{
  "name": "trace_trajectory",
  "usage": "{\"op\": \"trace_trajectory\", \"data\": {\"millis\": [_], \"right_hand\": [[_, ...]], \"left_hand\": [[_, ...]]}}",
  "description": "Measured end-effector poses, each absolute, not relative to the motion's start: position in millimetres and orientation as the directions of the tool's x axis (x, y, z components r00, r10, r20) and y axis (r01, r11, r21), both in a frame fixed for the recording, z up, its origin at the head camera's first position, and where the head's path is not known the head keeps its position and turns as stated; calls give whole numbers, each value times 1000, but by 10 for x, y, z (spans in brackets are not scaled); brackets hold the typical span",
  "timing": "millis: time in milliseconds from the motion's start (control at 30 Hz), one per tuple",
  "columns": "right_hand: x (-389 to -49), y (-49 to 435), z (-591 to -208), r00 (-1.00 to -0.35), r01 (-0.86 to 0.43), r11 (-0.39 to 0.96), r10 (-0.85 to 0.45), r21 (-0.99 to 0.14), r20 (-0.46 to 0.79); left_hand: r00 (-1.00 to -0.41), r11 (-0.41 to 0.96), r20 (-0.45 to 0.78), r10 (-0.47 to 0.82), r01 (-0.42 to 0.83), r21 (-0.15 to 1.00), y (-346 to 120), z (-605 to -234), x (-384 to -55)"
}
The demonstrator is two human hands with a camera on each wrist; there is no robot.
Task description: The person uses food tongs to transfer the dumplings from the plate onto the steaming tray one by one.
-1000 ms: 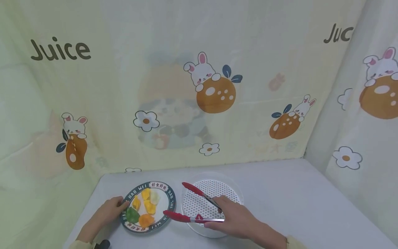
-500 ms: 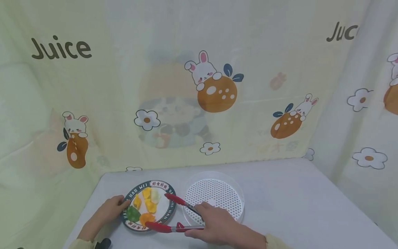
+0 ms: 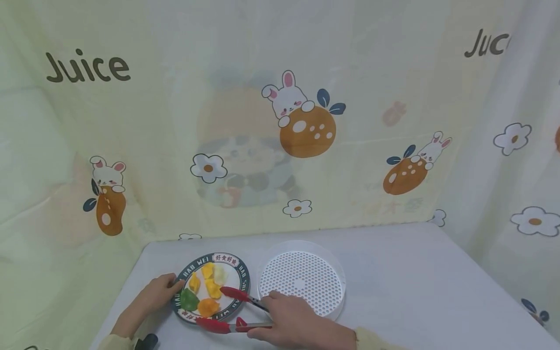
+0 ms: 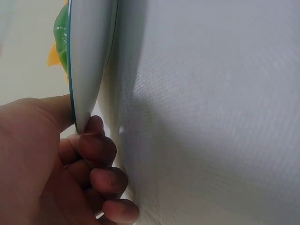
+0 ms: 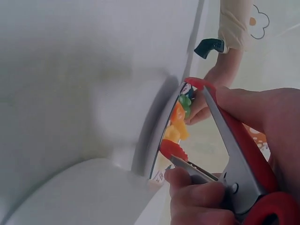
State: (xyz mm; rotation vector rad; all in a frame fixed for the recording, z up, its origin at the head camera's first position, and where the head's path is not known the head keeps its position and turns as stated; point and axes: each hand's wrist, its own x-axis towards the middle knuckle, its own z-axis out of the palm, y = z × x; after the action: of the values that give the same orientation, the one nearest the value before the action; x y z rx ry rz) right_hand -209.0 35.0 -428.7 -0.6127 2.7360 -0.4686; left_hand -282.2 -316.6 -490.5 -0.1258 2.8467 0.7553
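A round plate (image 3: 195,266) with a dark lettered rim bears several dumplings: yellow ones (image 3: 213,288), a pale one, a green one (image 3: 189,300) and an orange one (image 3: 208,307). My left hand (image 3: 154,296) pinches the plate's left edge; in the left wrist view the thumb lies over the rim, fingers curled beneath. My right hand (image 3: 290,318) grips metal tongs (image 3: 214,325) with red tips. The tongs are spread, with nothing between them. One tip reaches over the plate's right part, the other lies at its front rim near the orange dumpling.
Right of the plate stands a round white tray (image 3: 302,277) with a perforated bottom, its front edge partly behind my right hand. A printed curtain (image 3: 245,121) hangs at the back and sides of the white table (image 3: 393,287). Something dark (image 3: 148,341) sits at my left wrist.
My right hand has moved left with the tongs, from over the perforated tray to the plate's right and front. My left hand still holds the plate's edge.
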Motion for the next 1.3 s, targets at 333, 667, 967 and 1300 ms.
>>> {"op": "trace_trajectory", "data": {"millis": [333,667,967,1300], "right_hand": [[-2069,318,-4262,-841,-397,824,-503,-405,-198],[-2065,311,-4283,-824,-393,801,-524,-451,-213],[-2047,319,-4285,-819,-387,794,-530,-468,-222],[-2051,400,-4227,-836,-395,772,-527,-498,-154]], "left_hand": [[-981,869,-193,-31,-122,480,-3164,-4904,-2828],[-981,868,-190,-31,-120,481,-3163,-4903,-2822],[-980,867,-195,-33,-125,483,-3169,-4914,-2821],[-982,867,-186,-30,-119,484,-3155,-4894,-2802]]}}
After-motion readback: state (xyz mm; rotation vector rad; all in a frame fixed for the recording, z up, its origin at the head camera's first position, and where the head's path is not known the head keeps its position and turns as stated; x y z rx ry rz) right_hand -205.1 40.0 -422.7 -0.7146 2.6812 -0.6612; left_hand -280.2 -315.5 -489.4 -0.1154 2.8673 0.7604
